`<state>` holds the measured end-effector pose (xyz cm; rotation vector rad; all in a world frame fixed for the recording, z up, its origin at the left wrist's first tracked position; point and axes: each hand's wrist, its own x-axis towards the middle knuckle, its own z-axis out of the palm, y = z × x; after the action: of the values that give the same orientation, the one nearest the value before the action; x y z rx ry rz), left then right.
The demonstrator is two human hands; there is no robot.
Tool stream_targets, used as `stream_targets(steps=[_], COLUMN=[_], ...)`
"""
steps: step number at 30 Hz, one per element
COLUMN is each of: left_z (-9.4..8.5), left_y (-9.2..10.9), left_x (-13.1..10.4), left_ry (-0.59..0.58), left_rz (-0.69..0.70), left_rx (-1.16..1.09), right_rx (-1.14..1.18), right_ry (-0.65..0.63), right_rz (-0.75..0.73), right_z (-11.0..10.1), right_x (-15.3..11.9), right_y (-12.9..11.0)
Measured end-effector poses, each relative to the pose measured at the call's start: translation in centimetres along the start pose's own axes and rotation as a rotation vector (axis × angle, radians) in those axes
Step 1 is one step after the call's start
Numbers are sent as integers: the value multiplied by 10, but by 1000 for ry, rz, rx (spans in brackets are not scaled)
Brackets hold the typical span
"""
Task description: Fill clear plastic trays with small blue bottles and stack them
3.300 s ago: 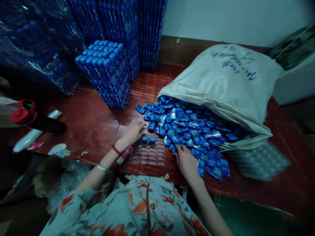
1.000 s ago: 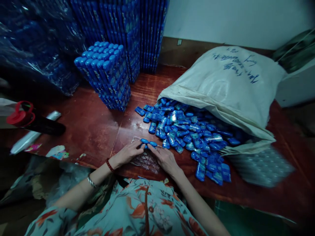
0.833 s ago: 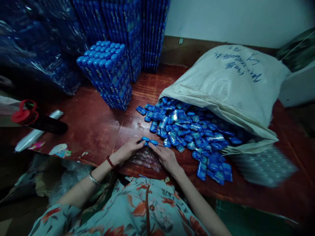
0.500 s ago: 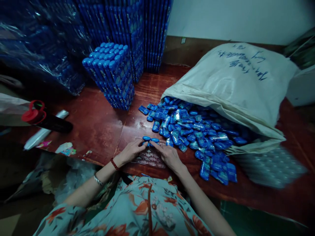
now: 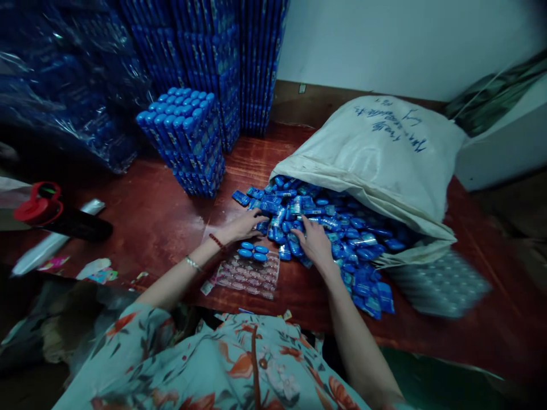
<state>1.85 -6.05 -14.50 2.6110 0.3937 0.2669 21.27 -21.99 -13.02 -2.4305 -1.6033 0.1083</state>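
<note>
Small glossy blue oval containers (image 5: pixel 331 222) spill in a loose heap over the table. My left hand (image 5: pixel 244 225) is at the heap's left edge, thumb and fingers apart around a blue container (image 5: pixel 262 226). Over the middle of the heap, my right hand (image 5: pixel 316 242) touches the containers with its thumb and forefinger spread. Four-sided and clear, a moulded plastic tray (image 5: pixel 250 279) lies flat before me. A small group of blue containers (image 5: pixel 253 251) stands in its far edge, side by side in two rows.
A white sack (image 5: pixel 367 148) with handwriting lies open behind the heap. Clear trays (image 5: pixel 444 285) are stacked at the right. A block of blue containers (image 5: pixel 188 142) stands at the back left, before taller stacks (image 5: pixel 205 57). A black bottle with a red lid (image 5: pixel 64 216) lies at the left.
Both hands have left the clear tray and moved away from me to the heap, the right one further right. The containers set in the tray are now uncovered. The view has shifted slightly.
</note>
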Motion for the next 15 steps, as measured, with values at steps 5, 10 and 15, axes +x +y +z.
stream_targets(steps=[5, 10, 15], left_z=[8, -15, -37], left_y=[-5, -7, 3], left_x=[28, -4, -91], left_ry=[-158, -43, 398], left_rz=[13, 16, -255], left_rx=[156, -101, -273], right_rx=[119, 543, 927], right_ry=[-71, 116, -70], right_rz=[-26, -33, 43], right_z=[11, 14, 11], right_x=[7, -15, -70], right_y=[-6, 2, -16])
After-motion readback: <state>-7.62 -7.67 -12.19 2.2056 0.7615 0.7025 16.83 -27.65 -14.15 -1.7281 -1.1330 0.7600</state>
